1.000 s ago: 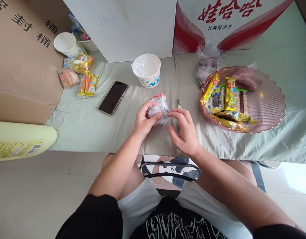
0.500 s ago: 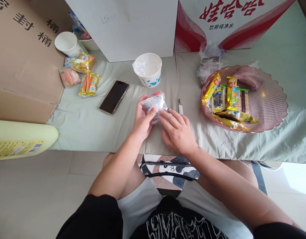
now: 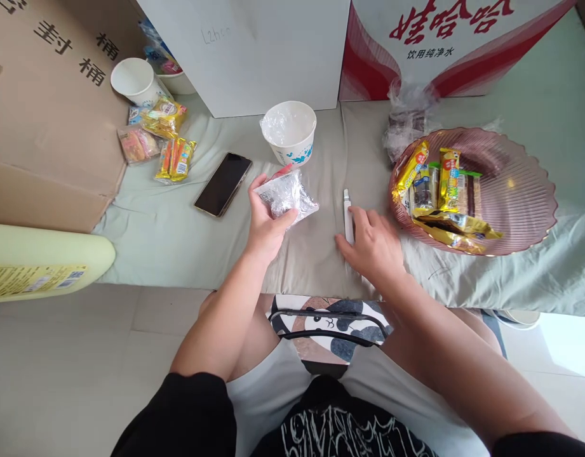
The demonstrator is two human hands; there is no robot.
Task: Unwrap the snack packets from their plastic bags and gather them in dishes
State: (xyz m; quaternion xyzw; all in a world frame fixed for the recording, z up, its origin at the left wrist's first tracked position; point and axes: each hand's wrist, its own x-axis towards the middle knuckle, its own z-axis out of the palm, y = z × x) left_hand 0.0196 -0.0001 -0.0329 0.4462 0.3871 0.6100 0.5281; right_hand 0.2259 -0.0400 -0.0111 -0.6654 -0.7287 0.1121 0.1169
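The left hand point(image 3: 268, 222) pinches a clear wrapped snack point(image 3: 286, 195); the right hand point(image 3: 371, 244), fingers loosely spread, touches a small knife point(image 3: 348, 216), whose blade could nick the fingers.

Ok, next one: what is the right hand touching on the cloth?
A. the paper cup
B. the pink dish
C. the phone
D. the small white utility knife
D: the right hand rests its fingers on the small white utility knife lying on the cloth, while the left hand holds the clear plastic snack packet.
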